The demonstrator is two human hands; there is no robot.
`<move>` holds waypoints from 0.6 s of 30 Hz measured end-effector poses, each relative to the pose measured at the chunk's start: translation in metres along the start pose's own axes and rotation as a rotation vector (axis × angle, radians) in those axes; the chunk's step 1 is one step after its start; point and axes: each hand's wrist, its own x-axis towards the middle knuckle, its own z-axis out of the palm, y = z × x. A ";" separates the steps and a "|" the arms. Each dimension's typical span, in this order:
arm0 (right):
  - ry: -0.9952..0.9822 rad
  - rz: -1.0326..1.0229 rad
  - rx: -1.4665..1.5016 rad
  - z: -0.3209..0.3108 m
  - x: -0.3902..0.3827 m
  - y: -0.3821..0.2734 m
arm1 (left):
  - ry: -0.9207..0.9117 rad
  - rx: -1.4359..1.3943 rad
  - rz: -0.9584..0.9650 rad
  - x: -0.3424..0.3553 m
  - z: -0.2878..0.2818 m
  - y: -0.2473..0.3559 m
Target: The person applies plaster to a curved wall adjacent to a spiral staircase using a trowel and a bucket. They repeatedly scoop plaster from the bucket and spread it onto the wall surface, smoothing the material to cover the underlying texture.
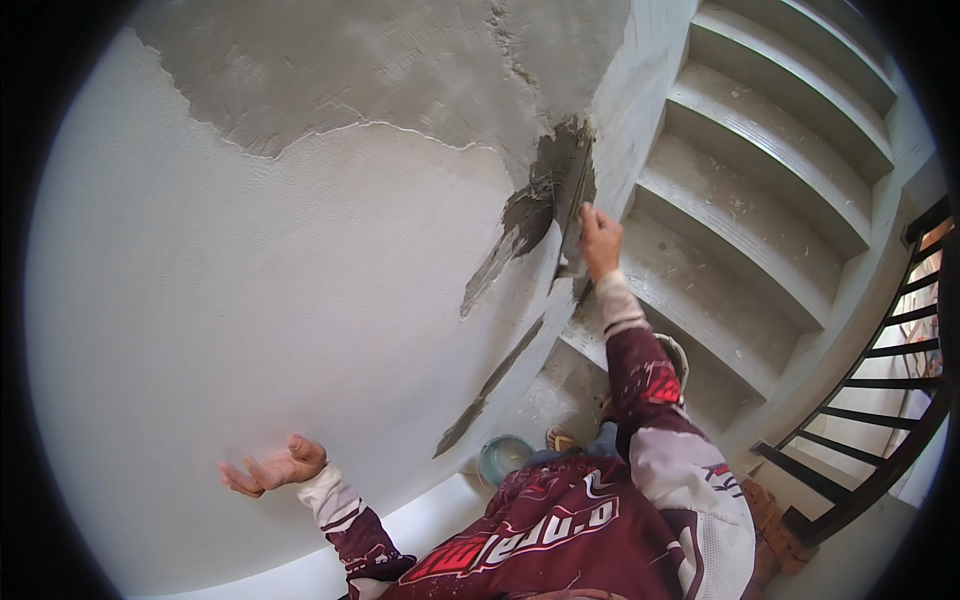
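My right hand (601,243) is closed on a plastering trowel (568,232), whose long narrow blade lies against the wall beside the stairs. Dark wet plaster (530,215) spreads around the upper part of the blade and smears down to the left. Another dark streak of plaster (490,390) runs along the wall lower down. At the lower left, my left hand (275,468) holds nothing, its fingers apart and curled a little, close to the white wall (300,290). Whether it touches the wall I cannot tell.
Concrete stairs (735,220) rise on the right. A dark railing (870,440) curves along their far side, with reddish bricks (780,530) near its foot. A round bucket (503,460) stands by my sandalled foot (560,438). Grey rough plaster (380,70) covers the upper wall.
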 end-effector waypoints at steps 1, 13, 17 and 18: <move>-0.033 0.093 0.059 -0.002 0.013 -0.001 | -0.001 0.001 0.008 0.002 0.000 0.000; -0.227 -0.129 0.006 0.048 -0.092 -0.038 | -0.051 -0.075 0.077 0.006 -0.004 -0.004; -0.187 -0.149 -0.075 0.062 -0.134 -0.040 | 0.020 -0.204 0.072 -0.003 0.005 -0.005; -0.187 -0.147 -0.104 0.065 -0.144 -0.040 | 0.029 -0.219 0.072 -0.004 0.005 -0.006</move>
